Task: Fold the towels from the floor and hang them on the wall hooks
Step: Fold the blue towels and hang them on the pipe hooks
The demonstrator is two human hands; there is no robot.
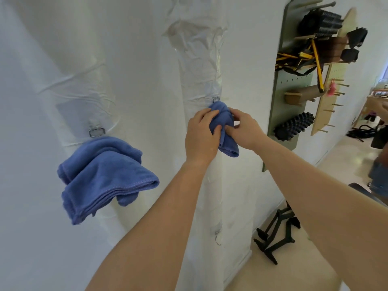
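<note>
A folded blue towel (225, 120) hangs against the white wall just below a small metal hook (215, 99). My left hand (201, 135) grips its left side, fingers curled into the cloth. My right hand (243, 129) pinches it from the right, thumb and fingers in the folds. A second folded blue towel (105, 177) hangs on the left under another metal hook (97, 131), with neither hand near it. A third bare hook (218, 236) sits low on the wall between my forearms.
The wall is covered in wrinkled white plastic sheeting (199, 49). To the right a green pegboard (285, 114) carries straps, a black roller (294, 127) and wooden pegs. Black stands (275, 238) sit on the floor. Another person (380, 164) stands at the far right edge.
</note>
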